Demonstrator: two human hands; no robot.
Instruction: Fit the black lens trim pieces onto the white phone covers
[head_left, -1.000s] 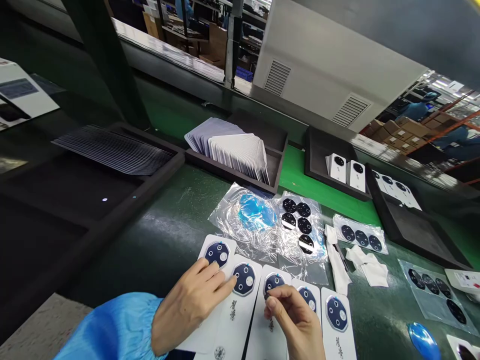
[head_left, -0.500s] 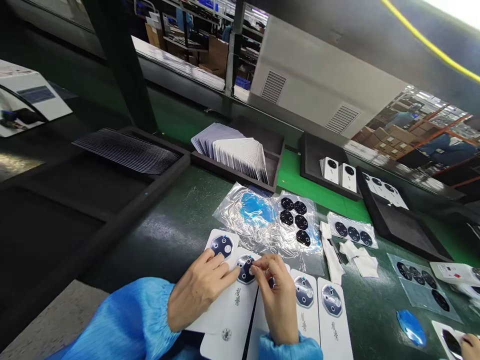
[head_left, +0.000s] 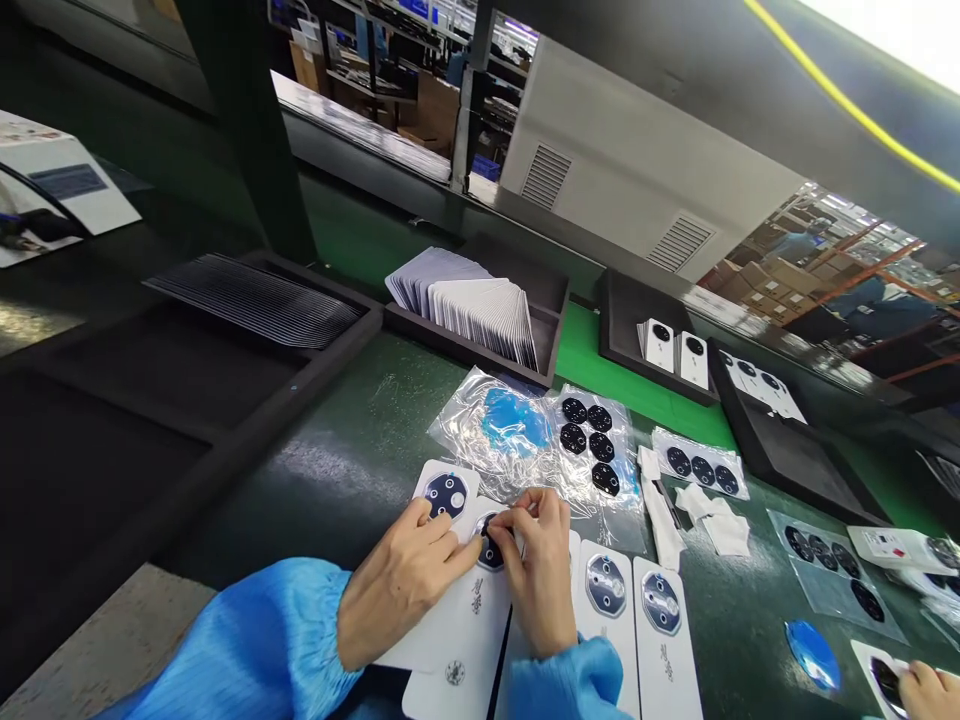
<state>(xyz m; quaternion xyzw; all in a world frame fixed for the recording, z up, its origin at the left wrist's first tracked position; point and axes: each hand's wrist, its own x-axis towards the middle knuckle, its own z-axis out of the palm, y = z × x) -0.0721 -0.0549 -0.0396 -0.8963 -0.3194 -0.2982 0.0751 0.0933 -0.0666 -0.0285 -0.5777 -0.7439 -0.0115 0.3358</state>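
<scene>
My left hand lies over a white phone back cover, fingers curled, pressing it at the edge of its dark octagonal camera piece. Over the same piece, my right hand pinches thumb and forefinger together at its upper right; what sits between them is too small to make out. Another cover with a dark octagon lies partly under my left hand. To the right, two more covers lie side by side, with shiny octagons, one at the middle and one at the end.
Behind my hands lie a clear plastic sheet with blue film and a sheet of black octagons. Trays hold fanned white covers and dark panels. White cloths and a blue film disc lie rightward, near a co-worker's hand.
My right hand has shifted slightly up and left over the octagon, closer to my left fingertip. My left hand stays on the cover. The view has turned slightly.
</scene>
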